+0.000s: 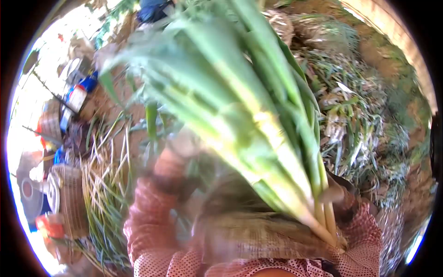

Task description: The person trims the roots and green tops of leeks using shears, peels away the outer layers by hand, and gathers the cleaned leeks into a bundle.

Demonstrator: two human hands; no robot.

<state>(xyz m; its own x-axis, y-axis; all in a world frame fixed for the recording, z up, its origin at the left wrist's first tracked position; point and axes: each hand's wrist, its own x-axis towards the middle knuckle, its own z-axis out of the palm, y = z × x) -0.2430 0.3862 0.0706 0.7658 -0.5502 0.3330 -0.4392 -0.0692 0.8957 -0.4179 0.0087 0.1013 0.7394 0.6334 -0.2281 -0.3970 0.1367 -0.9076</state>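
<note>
A large bunch of leafy green stalks (pixel 258 120) fills the middle of the head view, its leaves fanning to the upper left and its pale root ends at the lower right. Against the lower stalks is my right hand (pixel 336 191), its fingers partly hidden behind them and closed around the bunch. My left hand (pixel 184 141) is smeared by motion beside the left edge of the leaves, and its fingers cannot be made out. A brown cloth (pixel 258 235) lies across my lap beneath the root ends.
Loose long green stalks (pixel 108 198) lie at the left. Beyond them are a woven basket-like container (pixel 71 201) and a blue and white item (pixel 76 99). A wide heap of cut leaves (pixel 357 120) covers the ground at the right.
</note>
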